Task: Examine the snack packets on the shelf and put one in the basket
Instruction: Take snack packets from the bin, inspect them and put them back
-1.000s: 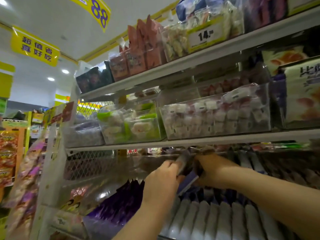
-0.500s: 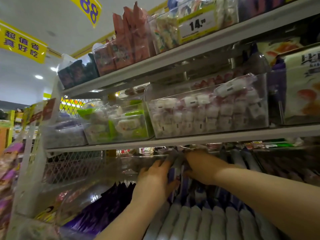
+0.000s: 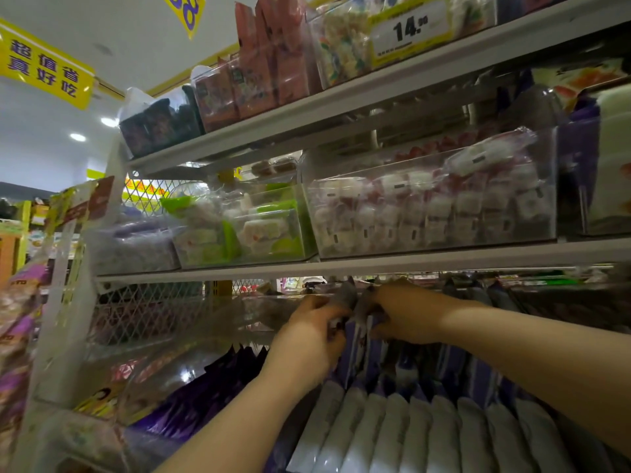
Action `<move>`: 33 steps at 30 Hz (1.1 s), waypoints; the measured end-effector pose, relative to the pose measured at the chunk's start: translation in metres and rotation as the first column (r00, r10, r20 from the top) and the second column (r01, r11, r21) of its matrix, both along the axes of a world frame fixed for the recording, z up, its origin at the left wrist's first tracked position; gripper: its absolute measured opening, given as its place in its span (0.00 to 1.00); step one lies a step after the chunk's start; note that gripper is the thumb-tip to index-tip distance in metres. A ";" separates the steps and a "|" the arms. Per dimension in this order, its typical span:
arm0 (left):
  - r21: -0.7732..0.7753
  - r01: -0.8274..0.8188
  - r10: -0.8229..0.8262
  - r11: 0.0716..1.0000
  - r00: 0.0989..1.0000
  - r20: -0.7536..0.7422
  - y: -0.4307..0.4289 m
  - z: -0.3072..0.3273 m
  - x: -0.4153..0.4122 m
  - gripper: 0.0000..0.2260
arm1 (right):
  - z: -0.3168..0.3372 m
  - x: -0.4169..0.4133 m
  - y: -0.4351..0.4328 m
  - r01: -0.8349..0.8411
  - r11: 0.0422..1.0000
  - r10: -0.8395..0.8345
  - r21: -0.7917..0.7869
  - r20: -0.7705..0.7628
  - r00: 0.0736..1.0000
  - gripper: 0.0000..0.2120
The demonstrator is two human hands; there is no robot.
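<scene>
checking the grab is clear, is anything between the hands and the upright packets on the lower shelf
Nothing visible does. The left hand and right hand both hold an upright packet in the row, just under the shelf edge. The basket is out of view.

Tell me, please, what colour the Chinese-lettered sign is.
The sign is yellow, seen in the head view.

**A snack aisle in a shop**

Long metal shelves [image 3: 375, 264] run in tiers from near right to far left. They are loaded with clear plastic bins [image 3: 430, 206] of wrapped sweets and rows of snack packets [image 3: 426, 435] standing on edge. A yellow price label [image 3: 409, 29] reading 14.90 sits on the top tier. Yellow signs [image 3: 42, 64] with printed characters hang from the white ceiling, and more racks of goods [image 3: 17, 302] stand at far left.
</scene>
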State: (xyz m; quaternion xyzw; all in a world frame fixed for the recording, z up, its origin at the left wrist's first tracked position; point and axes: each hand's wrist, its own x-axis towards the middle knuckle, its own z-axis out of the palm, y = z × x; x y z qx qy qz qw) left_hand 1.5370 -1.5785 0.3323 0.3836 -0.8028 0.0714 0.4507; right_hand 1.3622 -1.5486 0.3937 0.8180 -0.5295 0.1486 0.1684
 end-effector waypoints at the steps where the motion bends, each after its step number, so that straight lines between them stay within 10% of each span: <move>1: 0.008 -0.028 0.028 1.000 0.998 0.052 0.002 -0.001 -0.001 0.22 | 0.001 0.002 -0.001 -0.006 1.000 0.006 0.001 -0.015 1.000 0.17; 9: 0.033 -0.210 0.196 0.977 0.948 0.252 -0.005 0.009 -0.014 0.25 | -0.005 0.003 -0.006 -0.038 0.999 0.039 0.028 -0.039 0.998 0.21; 27: -0.170 -0.097 0.053 0.981 0.967 -0.248 0.010 0.002 -0.002 0.14 | -0.001 -0.003 -0.011 -0.076 0.991 0.099 -0.106 0.230 0.968 0.12; 33: -0.166 -0.097 0.059 0.981 0.974 -0.220 0.010 0.001 -0.002 0.13 | -0.003 0.004 -0.013 0.067 0.988 -0.056 0.137 -0.082 0.995 0.15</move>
